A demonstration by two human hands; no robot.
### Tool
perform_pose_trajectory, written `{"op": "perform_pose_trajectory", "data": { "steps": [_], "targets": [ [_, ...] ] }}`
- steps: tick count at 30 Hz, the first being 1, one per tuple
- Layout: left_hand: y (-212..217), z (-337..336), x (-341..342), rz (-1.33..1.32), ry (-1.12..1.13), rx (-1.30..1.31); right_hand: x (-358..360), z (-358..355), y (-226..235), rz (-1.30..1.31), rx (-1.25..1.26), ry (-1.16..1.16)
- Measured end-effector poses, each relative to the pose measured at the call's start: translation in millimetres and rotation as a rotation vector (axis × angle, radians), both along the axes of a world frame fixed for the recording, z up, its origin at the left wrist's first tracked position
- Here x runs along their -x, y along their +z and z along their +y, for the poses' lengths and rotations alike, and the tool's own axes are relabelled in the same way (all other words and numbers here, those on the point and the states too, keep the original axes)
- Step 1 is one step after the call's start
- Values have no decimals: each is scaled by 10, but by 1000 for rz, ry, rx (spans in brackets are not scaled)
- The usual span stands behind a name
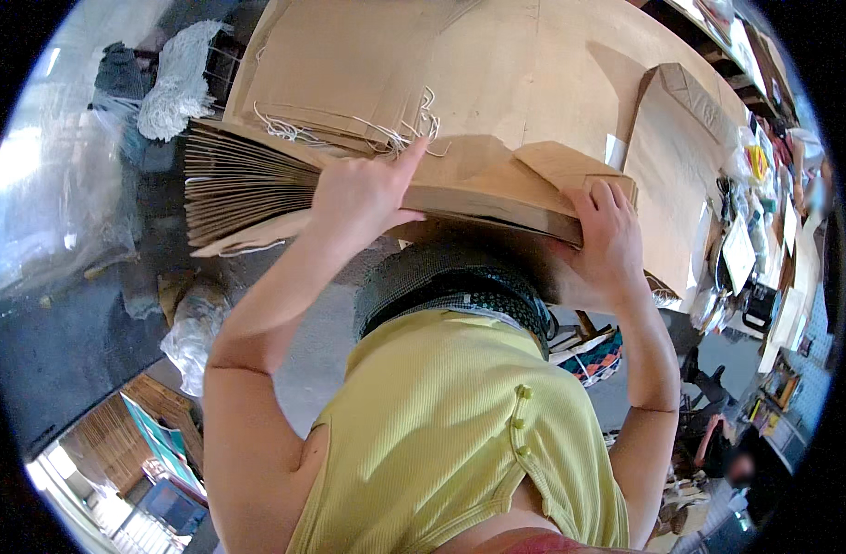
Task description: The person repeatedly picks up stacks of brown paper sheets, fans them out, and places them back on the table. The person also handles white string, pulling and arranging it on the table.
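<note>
A thick stack of flat brown paper bags [247, 185] lies along the near edge of the table, its layered ends fanning apart at the left. My left hand [358, 198] clasps the stack left of its middle, thumb on the near side and index finger stretched over the top. That fingertip is close to loose white strings [409, 138] on another flat brown paper pile [340, 83]. At the right end, my right hand [607, 231] grips the same stack with its fingers curled over the top; its thumb is mostly hidden. Beside those fingers, a folded brown paper flap [570, 166] sticks up.
Brown board covers the table [552, 55]. Another large brown paper bag [677, 129] lies at the right, near a clutter of small items and plastic packets [741, 222]. A bundle of white strings [178, 83] hangs at the far left. Clear plastic wrap [197, 332] is below left.
</note>
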State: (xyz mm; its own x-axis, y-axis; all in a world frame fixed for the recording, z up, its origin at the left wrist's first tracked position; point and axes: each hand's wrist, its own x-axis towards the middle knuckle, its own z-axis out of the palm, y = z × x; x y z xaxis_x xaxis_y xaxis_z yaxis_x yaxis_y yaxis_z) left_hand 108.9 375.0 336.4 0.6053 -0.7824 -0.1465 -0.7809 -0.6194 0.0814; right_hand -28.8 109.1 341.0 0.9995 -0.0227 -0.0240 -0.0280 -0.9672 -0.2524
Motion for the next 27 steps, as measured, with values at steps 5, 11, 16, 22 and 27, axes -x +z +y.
{"op": "perform_pose_trajectory", "data": {
  "steps": [5,11,16,22,27],
  "targets": [
    [-207,165,-25,-18,-56,93,-133,-85,21,112,28,153],
    [-76,-51,189,251,-171,646,-55,-219,-109,208,105,106],
    [-1111,-185,613,1356,-206,856,-234,-222,-100,426,190,92],
    [-3013,-711,325,1585,561,480,54,93,73,385,216,32],
    [-3085,-676,9,1562,648,458,199,920,753,381,302,80]
  ]
}}
